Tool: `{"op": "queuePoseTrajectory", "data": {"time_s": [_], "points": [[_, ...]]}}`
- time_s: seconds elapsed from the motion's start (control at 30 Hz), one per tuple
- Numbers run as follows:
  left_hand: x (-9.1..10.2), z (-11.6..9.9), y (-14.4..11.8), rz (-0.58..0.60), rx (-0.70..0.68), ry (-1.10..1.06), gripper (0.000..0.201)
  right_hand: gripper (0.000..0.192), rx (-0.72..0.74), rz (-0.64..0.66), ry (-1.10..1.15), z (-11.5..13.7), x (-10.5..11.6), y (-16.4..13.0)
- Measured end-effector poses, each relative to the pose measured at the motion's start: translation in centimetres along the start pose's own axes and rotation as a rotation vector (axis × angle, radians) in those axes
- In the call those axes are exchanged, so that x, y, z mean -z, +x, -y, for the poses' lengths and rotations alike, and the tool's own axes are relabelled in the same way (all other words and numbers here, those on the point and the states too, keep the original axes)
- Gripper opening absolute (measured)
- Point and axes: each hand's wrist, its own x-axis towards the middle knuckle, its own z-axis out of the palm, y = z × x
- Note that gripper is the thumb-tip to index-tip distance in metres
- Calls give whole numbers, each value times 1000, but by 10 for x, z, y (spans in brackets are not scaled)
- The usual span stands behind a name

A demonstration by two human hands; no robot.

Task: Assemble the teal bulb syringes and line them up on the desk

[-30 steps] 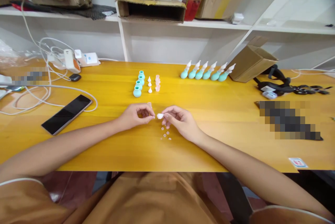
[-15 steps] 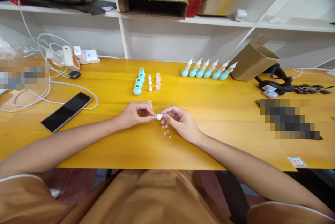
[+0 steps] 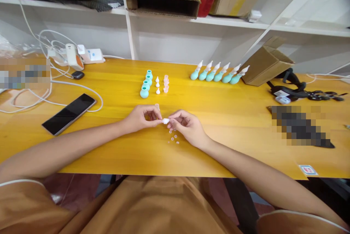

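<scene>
My left hand (image 3: 142, 117) and my right hand (image 3: 186, 125) meet over the yellow table (image 3: 235, 131), both pinching a small white cone-shaped tip (image 3: 165, 121) between their fingertips. Several tiny pale rings (image 3: 174, 139) lie on the wood just below my right hand. A pale pink piece (image 3: 156, 106) pokes up behind my left hand. Farther back stand teal bulbs (image 3: 146, 84) in a column, small white tips (image 3: 157, 85) beside them, and pink caps (image 3: 165, 83) to their right.
A row of assembled teal bulbs with white tips (image 3: 218, 73) lies at the back right, next to a tilted cardboard box (image 3: 266, 62). A black phone (image 3: 69, 113) and white cables (image 3: 41, 91) are on the left. Black straps (image 3: 300, 91) lie at right. Shelves with boxes stand behind.
My hands have closed the small gap between them; my left fingertips now touch the white tip that my right hand held. The view shifted slightly.
</scene>
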Motion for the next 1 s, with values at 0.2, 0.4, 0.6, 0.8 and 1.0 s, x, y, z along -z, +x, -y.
{"op": "queuePoseTrajectory", "data": {"time_s": [0.2,0.4,0.6,0.8,1.0], "points": [[1,0,0,30,-10,-11,19,42,-1,13,2,1,0,1],[1,0,0,42,4,-33,22,43,-9,27,-21,5,0,0],[1,-2,-1,40,2,-33,23,42,-6,34,-25,6,1,1],[1,-2,-2,45,14,-45,25,42,-5,30,-9,4,0,0],[2,-1,-1,94,55,-91,28,43,-18,37,-14,6,-1,0]]}}
